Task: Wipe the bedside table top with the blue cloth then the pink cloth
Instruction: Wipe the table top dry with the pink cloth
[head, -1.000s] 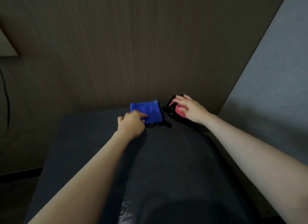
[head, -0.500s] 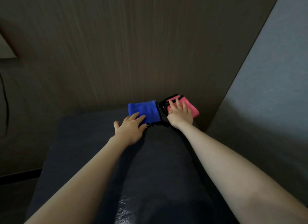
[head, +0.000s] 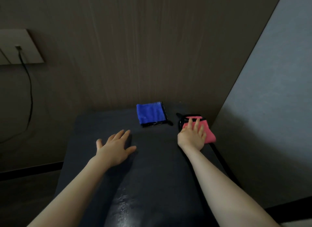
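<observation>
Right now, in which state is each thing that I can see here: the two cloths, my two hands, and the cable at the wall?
blue cloth: folded, lying flat on the table top, untouched.
pink cloth: flat on the table top under the right hand.
left hand: open, fingers spread, holding nothing.
right hand: open, straight fingers pressing on the pink cloth.
cable: plugged into the wall plate, hanging down.

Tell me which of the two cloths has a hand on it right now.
The pink cloth, at the table's right edge: the right hand lies flat on it. The blue cloth lies untouched; the left hand is short of it.
</observation>
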